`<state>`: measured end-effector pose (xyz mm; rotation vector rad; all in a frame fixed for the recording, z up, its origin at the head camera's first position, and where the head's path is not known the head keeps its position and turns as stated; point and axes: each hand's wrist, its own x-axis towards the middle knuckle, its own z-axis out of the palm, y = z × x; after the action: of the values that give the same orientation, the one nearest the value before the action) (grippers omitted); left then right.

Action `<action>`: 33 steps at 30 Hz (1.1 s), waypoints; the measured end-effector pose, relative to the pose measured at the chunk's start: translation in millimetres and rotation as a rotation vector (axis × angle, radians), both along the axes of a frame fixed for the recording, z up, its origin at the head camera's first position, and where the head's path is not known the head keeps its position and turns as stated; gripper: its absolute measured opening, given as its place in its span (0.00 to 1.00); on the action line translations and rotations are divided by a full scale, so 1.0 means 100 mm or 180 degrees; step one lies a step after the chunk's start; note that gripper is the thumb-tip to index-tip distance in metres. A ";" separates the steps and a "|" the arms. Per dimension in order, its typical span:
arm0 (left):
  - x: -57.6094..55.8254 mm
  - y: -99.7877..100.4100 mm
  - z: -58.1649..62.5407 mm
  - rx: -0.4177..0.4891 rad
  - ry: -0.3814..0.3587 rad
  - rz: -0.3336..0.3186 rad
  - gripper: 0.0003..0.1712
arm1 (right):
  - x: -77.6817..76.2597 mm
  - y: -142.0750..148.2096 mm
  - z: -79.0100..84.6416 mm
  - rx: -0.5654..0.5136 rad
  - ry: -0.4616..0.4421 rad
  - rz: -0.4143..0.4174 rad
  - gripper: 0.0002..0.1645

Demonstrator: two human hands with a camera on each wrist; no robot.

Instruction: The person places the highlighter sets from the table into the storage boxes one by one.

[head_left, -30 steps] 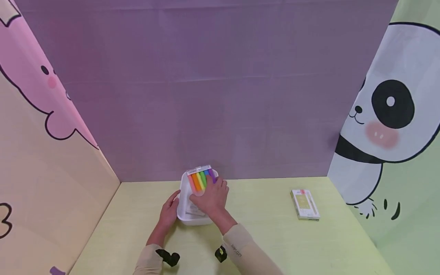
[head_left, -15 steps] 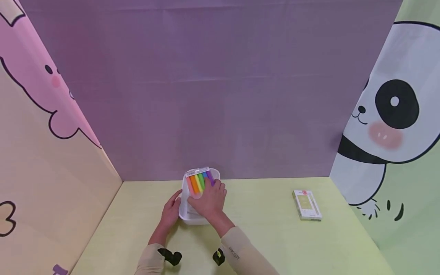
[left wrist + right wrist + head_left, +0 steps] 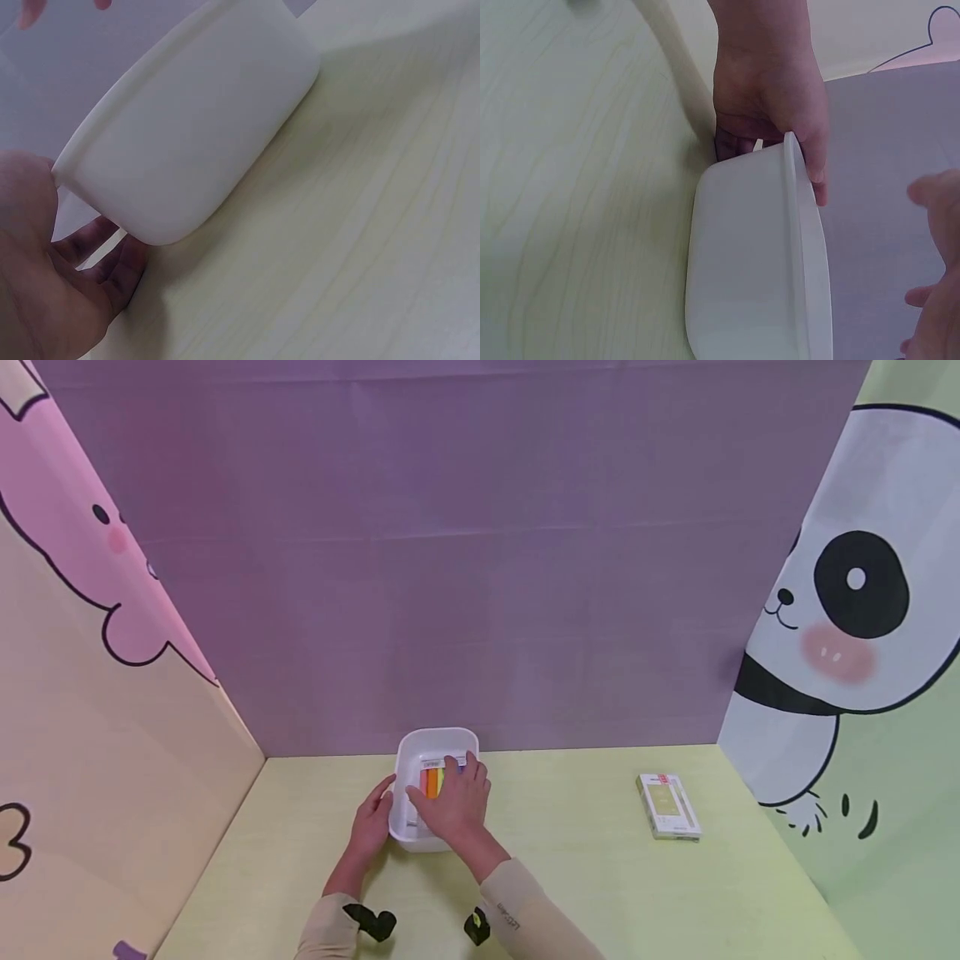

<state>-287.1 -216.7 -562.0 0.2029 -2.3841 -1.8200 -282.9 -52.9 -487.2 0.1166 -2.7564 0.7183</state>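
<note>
A white plastic bin [image 3: 435,743] stands on the table near its back edge. My left hand [image 3: 371,822] holds it at the left side; in the left wrist view the thumb lies at the rim of the bin [image 3: 195,120] and the fingers bend against its outer wall. Inside lies a pack of rainbow-coloured sticks [image 3: 431,781] with a white label strip, partly covered by my right hand [image 3: 461,802]. That hand hovers over the bin with thumb and fingers spread; the right wrist view shows its fingers [image 3: 939,225] apart, above the rim, with nothing between them.
A flat white box with a gold panel [image 3: 669,807] lies on the right part of the table [image 3: 570,860]. Behind the table rises a purple backdrop [image 3: 480,568]. Side panels carry a pink cartoon figure and a panda [image 3: 862,585].
The pack of coloured sticks has gone from tilted up near the bin's far rim to lower inside the bin. My right hand's fingers have come off it; the left hand stays on the bin.
</note>
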 end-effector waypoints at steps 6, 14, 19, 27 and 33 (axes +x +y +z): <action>-0.01 -0.01 -0.02 -0.0036 -0.0024 0.0018 0.24 | -0.02 0.11 -0.02 -0.0115 0.0186 0.0036 0.35; 0.00 0.01 -0.01 -0.0031 -0.0078 0.0020 0.24 | -0.08 0.30 -0.04 -0.0113 -0.0110 -0.0001 0.36; 0.01 0.01 0.00 -0.0008 -0.0055 0.0001 0.24 | -0.10 0.42 -0.03 -0.0078 -0.0095 -0.0022 0.35; 0.00 0.00 -0.03 0.0001 -0.0025 -0.0011 0.24 | -0.16 0.58 -0.10 -0.0245 -0.0030 -0.0027 0.33; -0.01 -0.01 -0.04 0.0022 -0.0074 -0.0005 0.24 | -0.18 0.72 -0.13 -0.0194 -0.0001 -0.0070 0.31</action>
<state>-288.1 -217.2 -565.9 0.2241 -2.3944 -1.8368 -301.2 19.2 -499.8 0.0734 -2.7289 0.7956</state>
